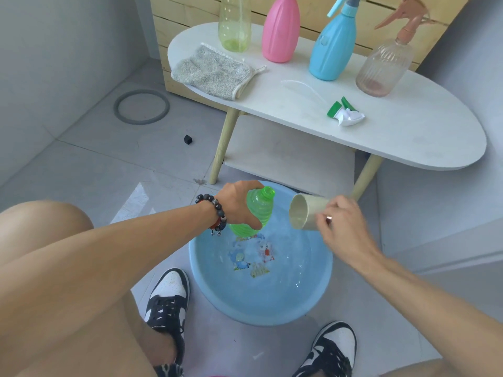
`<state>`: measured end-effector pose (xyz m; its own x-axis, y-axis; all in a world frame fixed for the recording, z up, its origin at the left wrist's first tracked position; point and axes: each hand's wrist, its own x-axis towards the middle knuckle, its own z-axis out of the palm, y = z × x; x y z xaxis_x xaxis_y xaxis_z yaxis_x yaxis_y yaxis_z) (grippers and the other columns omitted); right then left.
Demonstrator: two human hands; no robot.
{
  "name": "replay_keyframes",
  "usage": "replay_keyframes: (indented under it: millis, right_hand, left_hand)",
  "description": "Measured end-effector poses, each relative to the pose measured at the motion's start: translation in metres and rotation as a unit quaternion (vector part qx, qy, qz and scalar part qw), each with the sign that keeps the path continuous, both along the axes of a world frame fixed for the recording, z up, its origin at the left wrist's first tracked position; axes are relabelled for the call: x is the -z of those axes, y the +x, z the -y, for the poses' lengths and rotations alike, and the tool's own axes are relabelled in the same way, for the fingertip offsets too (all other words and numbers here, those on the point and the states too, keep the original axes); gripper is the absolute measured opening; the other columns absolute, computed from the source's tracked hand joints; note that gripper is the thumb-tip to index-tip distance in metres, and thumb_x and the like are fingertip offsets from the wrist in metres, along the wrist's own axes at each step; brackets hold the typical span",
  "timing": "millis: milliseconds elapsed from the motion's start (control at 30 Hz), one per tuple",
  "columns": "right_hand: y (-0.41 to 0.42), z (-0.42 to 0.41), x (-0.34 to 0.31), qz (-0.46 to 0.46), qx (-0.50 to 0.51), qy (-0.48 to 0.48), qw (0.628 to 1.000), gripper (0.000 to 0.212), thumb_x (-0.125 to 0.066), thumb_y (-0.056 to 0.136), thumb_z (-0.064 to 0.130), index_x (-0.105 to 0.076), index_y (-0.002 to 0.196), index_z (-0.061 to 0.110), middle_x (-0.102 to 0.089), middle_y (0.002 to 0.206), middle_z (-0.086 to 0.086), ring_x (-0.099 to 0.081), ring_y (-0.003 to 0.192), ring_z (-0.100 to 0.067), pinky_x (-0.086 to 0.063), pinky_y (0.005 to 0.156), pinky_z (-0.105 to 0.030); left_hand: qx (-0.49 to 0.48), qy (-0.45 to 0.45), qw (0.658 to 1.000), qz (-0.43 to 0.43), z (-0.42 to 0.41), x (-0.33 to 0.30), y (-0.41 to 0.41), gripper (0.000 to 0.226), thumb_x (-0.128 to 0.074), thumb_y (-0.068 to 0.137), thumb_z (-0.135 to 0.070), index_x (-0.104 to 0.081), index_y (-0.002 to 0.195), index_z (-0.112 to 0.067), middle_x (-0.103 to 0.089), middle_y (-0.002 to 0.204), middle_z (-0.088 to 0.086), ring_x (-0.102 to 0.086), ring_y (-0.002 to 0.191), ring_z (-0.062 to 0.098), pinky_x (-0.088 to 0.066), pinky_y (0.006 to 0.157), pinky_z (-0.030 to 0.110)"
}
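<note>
Here I see the left hand [239, 205], beads at its wrist, curled from above round the shoulder of the green bottle [258, 213]. The bottle is tilted, its uncapped mouth pointing up and to the right. The right hand [345, 227] grips the cup [304, 213] by its side and bottom. The cup lies almost on its side, its mouth turned left toward the bottle. Cup rim and bottle mouth are near each other, with a gap between them. From here I cannot tell whether anything is running out of the cup.

Both are held over the far part of the blue basin [313, 295], which stands on the floor between the person's shoes [168, 297]. It holds water, and cartoon prints show on its bottom.

Behind it stands a white table [408, 137]. A grey cloth [215, 70] lies on its left end. Along the back stand a yellowish clear bottle [234, 25], a pink bottle [280, 31], a blue sprayer [333, 47] and a rosy clear sprayer [383, 69]. A green-and-white spray head [344, 112] lies loose in front of these. On the tiles to the left lie a grey ring [141, 106] and a small black cube [188, 139].
</note>
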<state>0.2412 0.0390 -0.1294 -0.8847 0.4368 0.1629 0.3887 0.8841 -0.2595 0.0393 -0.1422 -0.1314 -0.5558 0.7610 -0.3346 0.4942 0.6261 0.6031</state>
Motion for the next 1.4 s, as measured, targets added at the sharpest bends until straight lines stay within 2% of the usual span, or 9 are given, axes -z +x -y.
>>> replay_keyframes:
  millis: [100, 200, 400, 500, 633, 767, 900, 1267, 1400]
  right_hand:
    - [0.001, 0.005, 0.01, 0.044, -0.074, 0.134, 0.987, 0.036, -0.05, 0.093, 0.022, -0.066, 0.071, 0.0, -0.053, 0.085, -0.011, -0.052, 0.081, -0.034, -0.051, 0.069, -0.046]
    - [0.004, 0.009, 0.008, 0.075, -0.14, 0.232, 0.96, 0.016, -0.066, 0.085, 0.012, -0.065, 0.07, 0.006, -0.05, 0.083, -0.01, -0.05, 0.08, -0.034, -0.044, 0.063, -0.047]
    - [0.008, 0.005, -0.005, 0.063, -0.18, 0.3, 0.935, 0.018, -0.073, 0.077, 0.005, -0.059, 0.067, 0.01, -0.047, 0.081, -0.008, -0.047, 0.077, -0.031, -0.034, 0.064, -0.042]
    - [0.011, 0.004, -0.016, 0.011, -0.103, 0.218, 0.97, 0.017, -0.072, 0.087, 0.014, -0.066, 0.071, 0.008, -0.053, 0.085, -0.005, -0.052, 0.082, -0.029, -0.041, 0.067, -0.04]
    - [0.008, 0.001, -0.041, -0.012, 0.069, -0.041, 0.997, 0.036, -0.063, 0.099, 0.02, -0.071, 0.066, 0.008, -0.058, 0.088, -0.002, -0.051, 0.089, -0.023, -0.034, 0.072, -0.029]
    - [0.011, -0.02, -0.082, -0.076, 0.199, -0.266, 0.94, 0.041, -0.062, 0.096, 0.026, -0.072, 0.057, 0.015, -0.07, 0.084, 0.0, -0.063, 0.081, -0.017, -0.039, 0.071, -0.033]
    - [0.018, -0.047, -0.125, -0.257, 0.266, -0.426, 0.826, 0.038, -0.063, 0.095, 0.021, -0.068, 0.057, 0.015, -0.069, 0.067, 0.001, -0.062, 0.072, -0.016, -0.038, 0.06, -0.031]
    - [-0.006, -0.133, -0.147, -0.363, 0.385, -0.481, 0.699, 0.022, -0.059, 0.098, 0.024, -0.073, 0.087, 0.012, -0.072, 0.081, 0.004, -0.051, 0.066, -0.011, -0.049, 0.074, -0.033]
    - [-0.009, -0.138, -0.146, -0.332, 0.425, -0.445, 0.715, 0.028, -0.057, 0.094, 0.029, -0.075, 0.089, 0.008, -0.071, 0.088, -0.001, -0.052, 0.069, -0.015, -0.056, 0.078, -0.039]
  left_hand:
    - [-0.008, 0.014, 1.0, -0.003, 0.003, -0.002, -0.002, 0.099, -0.093, 0.06, -0.036, -0.044, 0.146, -0.034, -0.053, 0.139, 0.003, -0.05, 0.127, 0.021, -0.049, 0.094, 0.031]
    - [-0.014, 0.04, 0.999, -0.009, 0.005, -0.005, -0.003, 0.094, -0.092, 0.059, -0.036, -0.048, 0.141, -0.035, -0.057, 0.133, -0.003, -0.05, 0.125, 0.02, -0.049, 0.095, 0.031]
    - [-0.023, 0.073, 0.997, -0.003, 0.004, -0.019, -0.002, 0.089, -0.092, 0.058, -0.037, -0.05, 0.137, -0.035, -0.059, 0.123, -0.004, -0.056, 0.112, 0.018, -0.05, 0.086, 0.029]
    - [-0.027, 0.093, 0.995, -0.008, 0.002, -0.03, 0.002, 0.083, -0.091, 0.057, -0.037, -0.053, 0.131, -0.038, -0.059, 0.112, -0.006, -0.056, 0.105, 0.019, -0.048, 0.076, 0.026]
    - [-0.036, 0.119, 0.992, 0.011, -0.003, -0.043, 0.002, 0.081, -0.093, 0.054, -0.038, -0.056, 0.126, -0.038, -0.061, 0.1, -0.007, -0.06, 0.093, 0.016, -0.047, 0.068, 0.021]
    - [-0.043, 0.151, 0.987, 0.043, -0.015, -0.056, -0.002, 0.084, -0.088, 0.039, -0.052, -0.059, 0.117, -0.047, -0.07, 0.1, -0.009, -0.068, 0.093, 0.015, -0.059, 0.081, 0.037]
    - [-0.04, 0.169, 0.983, 0.066, -0.031, -0.073, -0.005, 0.085, -0.09, 0.038, -0.05, -0.059, 0.117, -0.047, -0.071, 0.102, -0.009, -0.07, 0.093, 0.015, -0.061, 0.082, 0.04]
    - [-0.034, 0.196, 0.974, 0.109, -0.063, -0.092, -0.002, 0.078, -0.093, 0.039, -0.041, -0.064, 0.11, -0.048, -0.075, 0.1, -0.01, -0.072, 0.092, 0.015, -0.059, 0.086, 0.044]
    - [-0.039, 0.197, 0.972, 0.121, -0.067, -0.094, -0.006, 0.08, -0.094, 0.039, -0.041, -0.063, 0.112, -0.045, -0.075, 0.101, -0.007, -0.072, 0.093, 0.016, -0.059, 0.087, 0.045]
